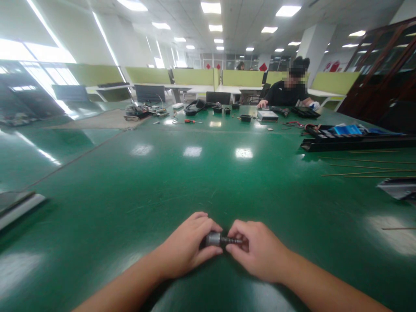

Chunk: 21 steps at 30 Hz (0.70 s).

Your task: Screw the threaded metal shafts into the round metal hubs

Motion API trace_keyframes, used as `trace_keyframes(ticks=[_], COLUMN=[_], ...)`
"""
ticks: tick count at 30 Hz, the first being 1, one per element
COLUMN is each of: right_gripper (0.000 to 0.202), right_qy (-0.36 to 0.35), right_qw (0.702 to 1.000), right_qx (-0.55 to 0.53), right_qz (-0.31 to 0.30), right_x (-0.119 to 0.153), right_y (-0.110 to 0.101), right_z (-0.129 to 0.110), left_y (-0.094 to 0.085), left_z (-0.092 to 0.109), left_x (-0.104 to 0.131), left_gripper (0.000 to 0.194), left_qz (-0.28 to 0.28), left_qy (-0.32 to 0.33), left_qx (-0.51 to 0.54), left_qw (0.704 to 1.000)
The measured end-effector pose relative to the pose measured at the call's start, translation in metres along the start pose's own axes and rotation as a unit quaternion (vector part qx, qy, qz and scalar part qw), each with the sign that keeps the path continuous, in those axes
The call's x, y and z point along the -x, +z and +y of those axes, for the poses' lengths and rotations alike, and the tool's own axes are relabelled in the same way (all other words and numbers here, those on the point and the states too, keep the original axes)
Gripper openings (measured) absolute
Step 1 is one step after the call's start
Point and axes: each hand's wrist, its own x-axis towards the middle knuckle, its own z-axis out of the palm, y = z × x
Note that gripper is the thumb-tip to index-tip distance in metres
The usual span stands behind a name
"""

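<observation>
Just above the green tabletop, near its front, a small grey metal cylinder with a dark ribbed shaft (213, 239) lies level between my hands. My left hand (191, 242) is closed around the grey body, thumb below and fingers above. At the other end, my right hand (260, 249) pinches the thin tip of the shaft between thumb and fingers. My fingers partly hide both ends, and the exact kind of part cannot be made out.
The green table (182, 182) stretches far ahead. Toward its far side lie an orange-handled screwdriver (192, 121), a white box (267, 115) and several small black parts. Thin rods (367, 167) and a black tray (354, 142) lie right. A person (289, 93) sits across the table.
</observation>
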Motion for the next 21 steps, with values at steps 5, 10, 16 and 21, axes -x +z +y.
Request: trace_keyframes(ticks=[5,10,16,21], right_gripper=[0.005,0.006,0.004,0.004], right_qy=[0.000,-0.001,0.006,0.004], right_qw=[1.000,1.000,1.000,1.000], right_qx=[-0.002,-0.010,-0.017,-0.019], right_qz=[-0.002,0.001,0.001,0.005], right_x=[-0.0004,-0.0004,-0.0001,-0.0004], right_y=[-0.0012,-0.0003,-0.0007,-0.0017], right_z=[-0.0004,0.0003,-0.0007,-0.0015], left_y=[0.0007,0.0016,0.0034,0.0032], left_z=[-0.0019,-0.0033,-0.0053,-0.0048], left_x=[-0.0002,0.0004,0.0022,0.0022], left_gripper=[0.023,0.023,0.023,0.023], left_qz=[-0.003,-0.002,0.003,0.003], left_qy=[0.003,0.010,0.014,0.015], left_qx=[0.003,0.003,-0.021,-0.023], left_qw=[1.000,1.000,1.000,1.000])
